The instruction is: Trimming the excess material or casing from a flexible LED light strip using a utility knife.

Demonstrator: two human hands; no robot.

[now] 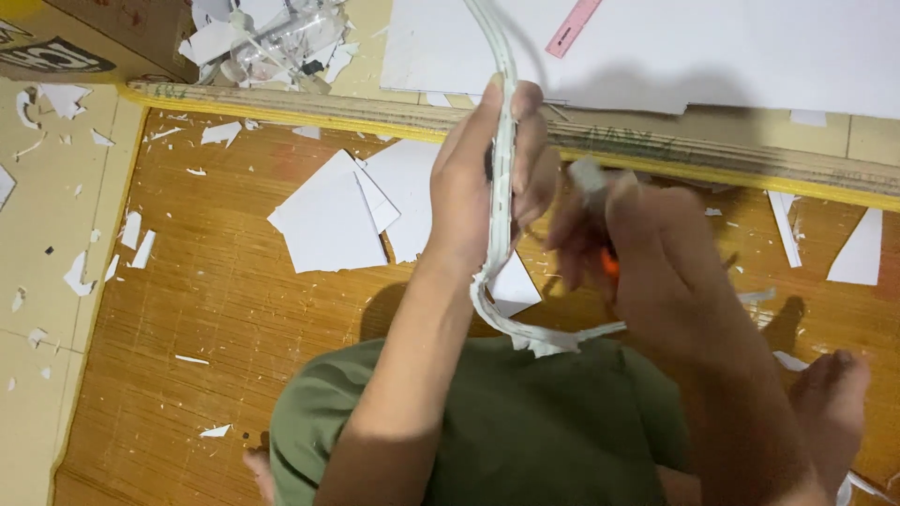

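While both hands grip the white strip (502, 187), scraps (328, 220) lie near.

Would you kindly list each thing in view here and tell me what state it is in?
left hand: closed around the white strip
white strip: bent, curving up out of view
right hand: blurred, gripping an orange-handled tool
white sheets: cut, lying flat on the mat
pink ruler: lying on a large white board

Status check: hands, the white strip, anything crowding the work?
Left hand gripping curved white strip. Right hand blurred, closed on an orange-handled tool. White offcuts litter the mat beneath; nothing blocking.
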